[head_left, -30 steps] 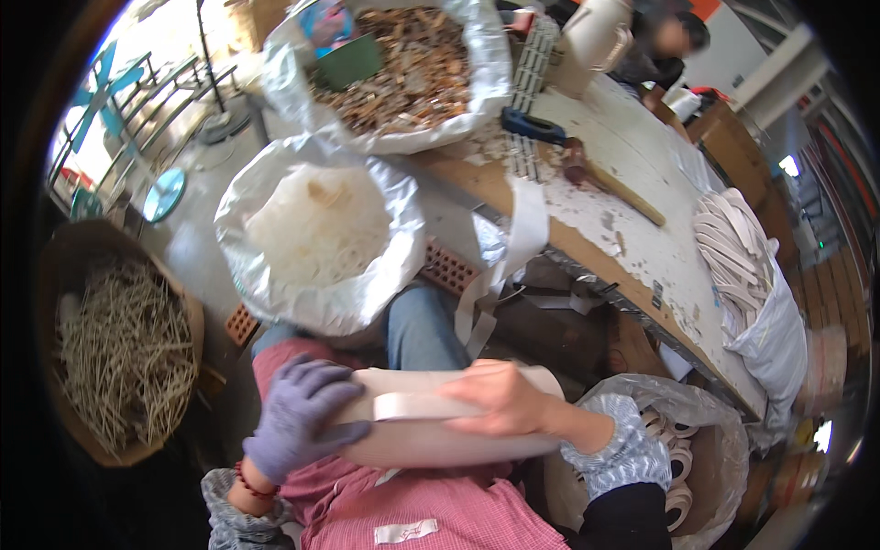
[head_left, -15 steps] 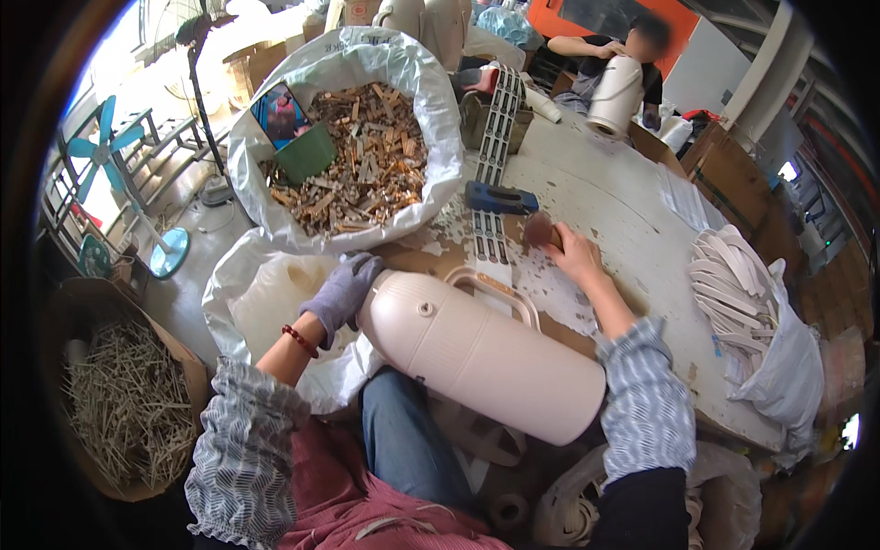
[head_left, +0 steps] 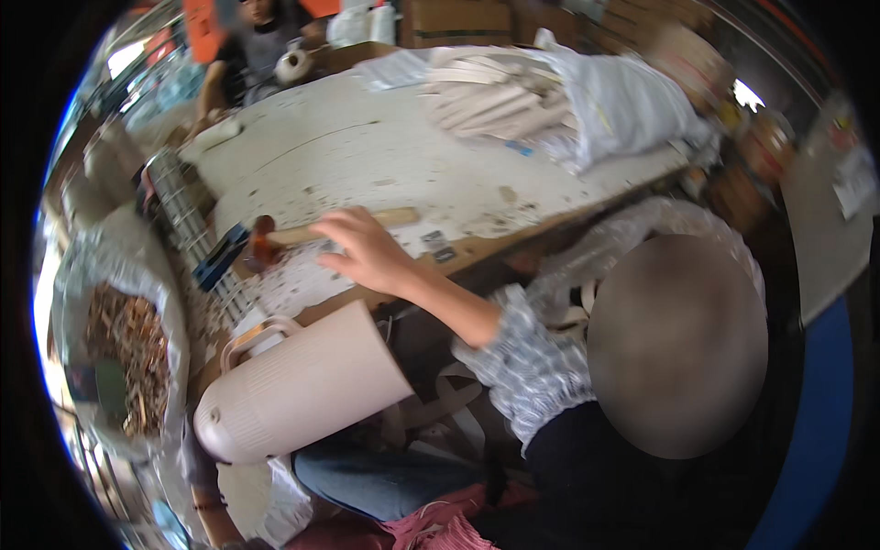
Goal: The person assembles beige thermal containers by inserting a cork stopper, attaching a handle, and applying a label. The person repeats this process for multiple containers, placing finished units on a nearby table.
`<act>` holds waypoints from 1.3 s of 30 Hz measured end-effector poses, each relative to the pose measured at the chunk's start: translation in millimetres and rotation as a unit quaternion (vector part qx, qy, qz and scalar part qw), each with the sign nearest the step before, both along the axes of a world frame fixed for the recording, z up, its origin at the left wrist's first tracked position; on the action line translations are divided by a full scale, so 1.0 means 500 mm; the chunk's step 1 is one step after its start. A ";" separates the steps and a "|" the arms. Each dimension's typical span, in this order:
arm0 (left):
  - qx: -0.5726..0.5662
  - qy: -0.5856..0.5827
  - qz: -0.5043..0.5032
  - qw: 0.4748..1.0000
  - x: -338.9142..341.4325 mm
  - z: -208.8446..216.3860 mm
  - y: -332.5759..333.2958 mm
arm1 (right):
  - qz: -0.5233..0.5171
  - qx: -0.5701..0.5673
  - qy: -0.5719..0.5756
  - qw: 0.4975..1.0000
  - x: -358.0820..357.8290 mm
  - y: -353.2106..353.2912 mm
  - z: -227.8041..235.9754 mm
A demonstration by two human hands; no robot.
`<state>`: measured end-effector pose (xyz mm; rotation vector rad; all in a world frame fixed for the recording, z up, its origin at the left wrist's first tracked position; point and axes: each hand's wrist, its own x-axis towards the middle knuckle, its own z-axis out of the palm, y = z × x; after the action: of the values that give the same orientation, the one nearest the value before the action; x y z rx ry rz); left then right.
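A pale pink thermos jug (head_left: 298, 385) lies tilted across my lap at the table's edge, its handle toward the tabletop and its wide end to the right. My gloved left hand (head_left: 199, 461) is at the jug's narrow, rounded end; its fingers are mostly hidden behind the jug. Beyond the jug, a hammer (head_left: 291, 235) with a reddish-brown head and wooden handle lies on the table. My bare right hand (head_left: 367, 252) is over that handle, fingers stretched out and not wrapped round it.
A blue clamp-like block (head_left: 220, 258) sits across a slotted metal strip (head_left: 174, 197). At left stands a bag of small brownish metal pieces (head_left: 137, 362). Pale handle strips (head_left: 490, 92) spill from a white bag (head_left: 628, 110) at the back. A person (head_left: 261, 55) sits across the table (head_left: 321, 137).
My view has swung to the right. The hammer, earlier gripped near its head in my right hand, now lies on the table under opened fingers. My left hand stays at the jug's narrow end.
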<state>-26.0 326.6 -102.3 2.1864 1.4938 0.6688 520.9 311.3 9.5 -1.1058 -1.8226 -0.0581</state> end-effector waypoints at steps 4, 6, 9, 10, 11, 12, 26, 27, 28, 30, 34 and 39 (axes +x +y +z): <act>-0.209 -0.418 -0.016 0.884 0.040 0.003 -0.003 | -0.314 0.068 0.174 0.931 0.311 -0.377 -0.182; -0.251 -0.520 0.044 0.815 -0.033 -0.034 -0.061 | -0.476 -0.079 0.156 0.862 0.477 -0.566 -0.333; -0.136 -0.436 0.081 0.886 -0.028 -0.071 -0.125 | -0.649 -0.202 0.061 0.731 0.721 -0.781 -0.546; -0.131 -0.439 0.067 0.886 0.043 -0.113 -0.109 | -0.648 -0.155 -0.003 0.745 0.866 -0.899 -0.554; -0.104 -0.421 0.078 0.898 0.062 -0.091 -0.139 | -0.654 -0.196 0.153 0.715 0.893 -0.886 -0.572; -0.083 -0.410 0.085 0.904 0.078 -0.060 -0.166 | -0.651 -0.246 0.164 0.699 0.907 -0.863 -0.580; 0.069 -0.111 0.097 0.987 0.245 0.053 -0.358 | -0.223 -0.062 0.410 0.882 0.490 -0.694 -0.324; 0.106 -0.073 0.086 0.988 0.271 0.060 -0.366 | -0.167 -0.028 0.380 0.909 0.384 -0.638 -0.241; 0.149 -0.039 0.082 0.985 0.296 0.068 -0.381 | -0.139 -0.015 0.298 0.944 0.318 -0.583 -0.204; 0.114 -0.106 0.112 0.981 0.272 0.056 -0.406 | -0.027 0.030 0.235 0.971 0.190 -0.494 -0.087; 0.079 -0.038 0.185 0.979 0.226 0.113 -0.485 | 0.167 0.057 0.242 0.954 0.024 -0.426 0.039; -0.024 -0.060 0.140 0.988 0.121 0.152 -0.613 | 0.245 0.083 0.137 0.956 -0.116 -0.439 0.074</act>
<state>34.3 20.1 -26.4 1.8827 1.7488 0.8285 462.8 92.0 46.7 -0.4932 -1.7525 0.2203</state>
